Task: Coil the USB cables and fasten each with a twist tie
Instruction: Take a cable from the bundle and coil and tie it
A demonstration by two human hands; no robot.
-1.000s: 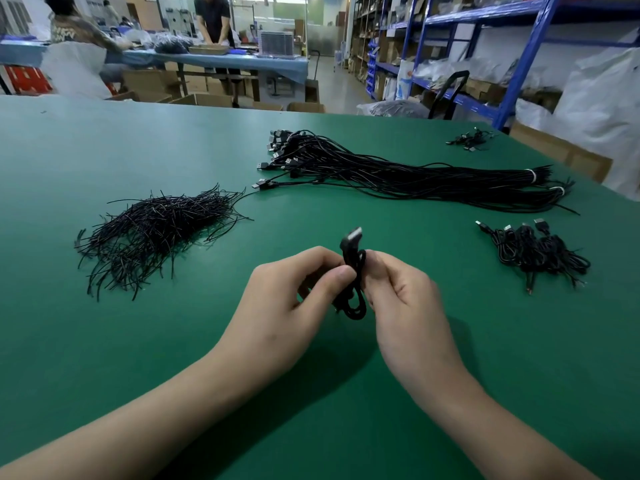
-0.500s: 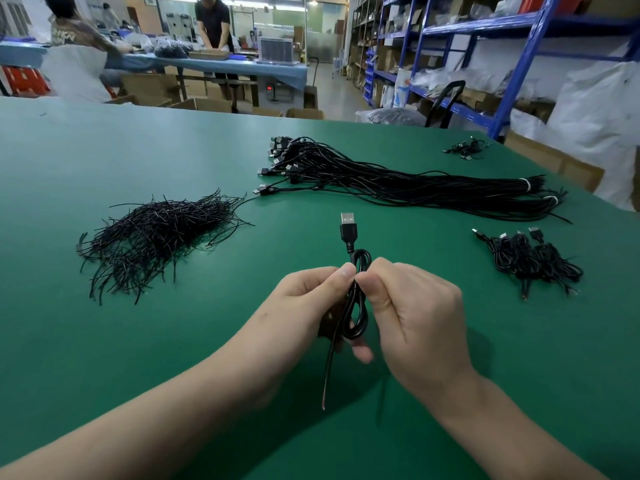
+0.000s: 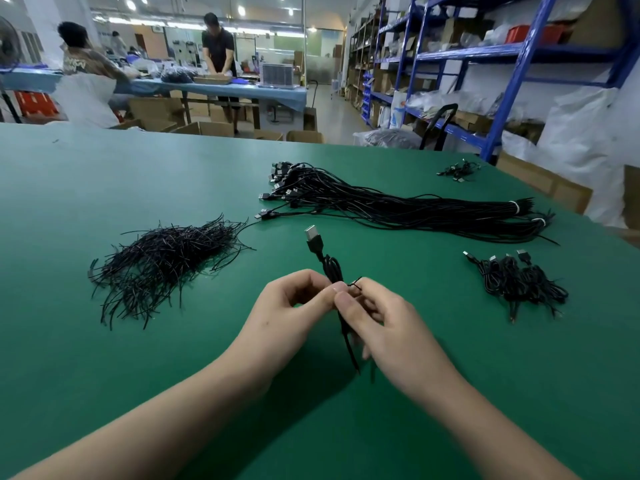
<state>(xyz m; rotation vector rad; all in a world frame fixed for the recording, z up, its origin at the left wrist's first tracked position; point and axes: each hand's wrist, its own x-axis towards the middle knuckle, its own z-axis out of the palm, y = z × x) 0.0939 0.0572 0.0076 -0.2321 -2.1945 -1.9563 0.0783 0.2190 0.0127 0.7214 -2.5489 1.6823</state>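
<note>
Coiled USB cable: black, silver plug upward; thin twist tie around it.

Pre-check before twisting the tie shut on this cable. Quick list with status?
1. Coiled cable pinched by left hand: ok.
2. Twist tie at the coil, held by right hand: ok.
3. Tie fully wrapped round the coil: cannot tell, fingers hide it.
4. USB plug clear of the tie: ok.
5. Loose tail tucked in: not ok, hangs below the hands.
6. Finished pile clear of the hands: ok.
</note>
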